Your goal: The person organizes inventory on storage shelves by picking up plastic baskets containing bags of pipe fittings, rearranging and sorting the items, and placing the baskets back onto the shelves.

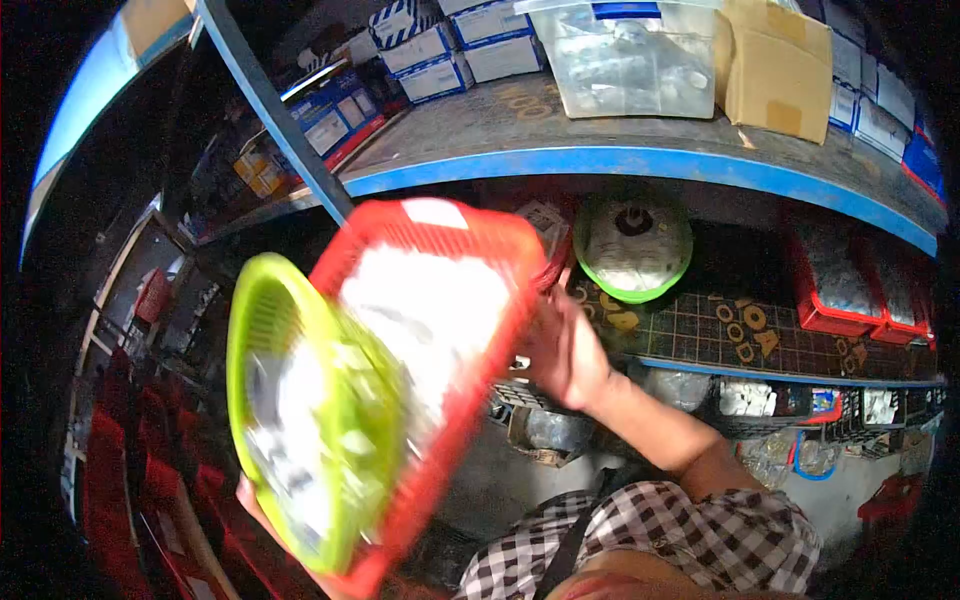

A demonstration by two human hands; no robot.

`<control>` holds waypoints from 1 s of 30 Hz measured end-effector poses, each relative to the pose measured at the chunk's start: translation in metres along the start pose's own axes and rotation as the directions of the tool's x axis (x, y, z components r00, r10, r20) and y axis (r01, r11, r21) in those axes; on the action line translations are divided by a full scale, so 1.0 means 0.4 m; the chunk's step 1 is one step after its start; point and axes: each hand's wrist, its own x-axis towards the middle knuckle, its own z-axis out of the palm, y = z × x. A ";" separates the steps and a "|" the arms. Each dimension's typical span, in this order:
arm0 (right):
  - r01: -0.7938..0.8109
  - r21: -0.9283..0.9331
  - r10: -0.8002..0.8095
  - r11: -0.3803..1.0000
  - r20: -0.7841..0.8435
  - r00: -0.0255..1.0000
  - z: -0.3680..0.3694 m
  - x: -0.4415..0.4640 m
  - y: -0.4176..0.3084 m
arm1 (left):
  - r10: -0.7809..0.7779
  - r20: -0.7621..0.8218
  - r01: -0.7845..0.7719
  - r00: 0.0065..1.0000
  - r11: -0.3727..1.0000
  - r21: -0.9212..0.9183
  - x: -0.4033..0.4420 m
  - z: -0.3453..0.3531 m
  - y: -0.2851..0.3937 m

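A red plastic basket [440, 500] is held up at a slant in front of me, with bright white, overexposed contents in it. Overlapping its left side is a tilted lime-green basket [262, 275] holding clear plastic bags of small items, smeared by motion. My right hand [568, 352] grips the red basket's right rim, its fingers partly behind the edge. At the lower left, my left hand [258, 512] is closed against the green basket's lower rim, mostly hidden behind it; whether it also supports the red basket, I cannot tell.
A blue-edged shelf [640, 163] carries a clear plastic bin [640, 70], a cardboard box [778, 75] and several small boxes. On the lower shelf stand a round green basket [640, 245] with a bag inside and red bins [840, 310]. A blue metal post [270, 105] rises at left.
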 end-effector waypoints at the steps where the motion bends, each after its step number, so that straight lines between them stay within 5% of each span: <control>1: 0.006 0.119 -0.015 0.993 0.068 0.998 0.013 -0.012 0.030 | -0.072 -0.056 0.076 0.996 0.995 0.069 -0.058 -0.034 -0.001; 2: 0.123 0.100 -0.133 0.987 0.108 0.985 0.015 -0.019 0.069 | -0.143 -0.124 0.159 0.982 0.978 0.132 -0.103 -0.042 -0.003; 4: -0.038 0.113 0.035 0.993 0.032 0.999 -0.074 -0.031 0.115 | -0.211 -0.176 0.246 0.962 0.946 0.209 -0.169 -0.003 -0.032; 5: -0.118 0.081 0.123 0.990 -0.057 0.991 -0.115 -0.033 0.133 | -0.253 -0.080 0.263 0.964 0.948 0.179 -0.159 -0.057 -0.055; 6: -0.114 0.074 0.121 0.991 -0.104 0.987 -0.152 -0.040 0.157 | -0.248 -0.296 0.277 0.922 0.959 0.059 -0.176 -0.089 -0.096; 7: -0.145 0.068 0.150 0.987 -0.080 0.985 -0.193 -0.048 0.170 | -0.103 -0.425 0.191 0.899 0.967 0.171 -0.163 -0.235 -0.152; 8: -0.132 0.062 0.134 0.989 -0.029 0.991 -0.210 -0.058 0.165 | -0.317 -0.272 0.341 0.909 0.939 0.045 -0.158 -0.193 -0.152; 10: -0.164 0.016 0.165 0.986 -0.067 0.984 -0.256 -0.092 0.132 | -0.361 -0.251 0.390 0.898 0.917 0.078 -0.162 -0.177 -0.205; 18: 0.176 0.048 -0.163 0.983 -0.214 0.963 -0.420 -0.341 -0.056 | -0.664 0.071 0.666 0.744 0.746 0.010 -0.053 0.044 -0.413; 20: 0.342 0.013 -0.324 0.939 -0.288 0.901 -0.415 -0.454 -0.112 | -0.752 0.117 0.751 0.649 0.658 0.060 -0.040 0.156 -0.470; 23: 0.561 -0.210 -0.589 0.801 -0.441 0.677 -0.446 -0.616 -0.157 | -0.830 0.302 0.825 0.469 0.534 0.186 -0.037 0.308 -0.597; 24: 0.632 -0.232 -0.642 0.740 -0.524 0.559 -0.404 -0.663 -0.174 | -0.855 0.391 0.852 0.341 0.457 0.255 -0.033 0.366 -0.645; 26: 0.724 -0.239 -0.723 0.648 -0.493 0.485 -0.392 -0.746 -0.175 | -0.843 0.516 0.852 0.154 0.378 0.362 -0.035 0.510 -0.741; 28: 0.753 -0.367 -0.805 0.546 -0.480 0.349 -0.376 -0.777 -0.169 | -0.797 0.597 0.679 0.095 0.490 0.546 -0.042 0.695 -0.792; 30: 0.724 -0.490 -0.856 0.486 -0.436 0.279 -0.370 -0.788 -0.157 | -0.618 0.778 0.506 -0.112 0.639 0.580 -0.036 0.861 -0.902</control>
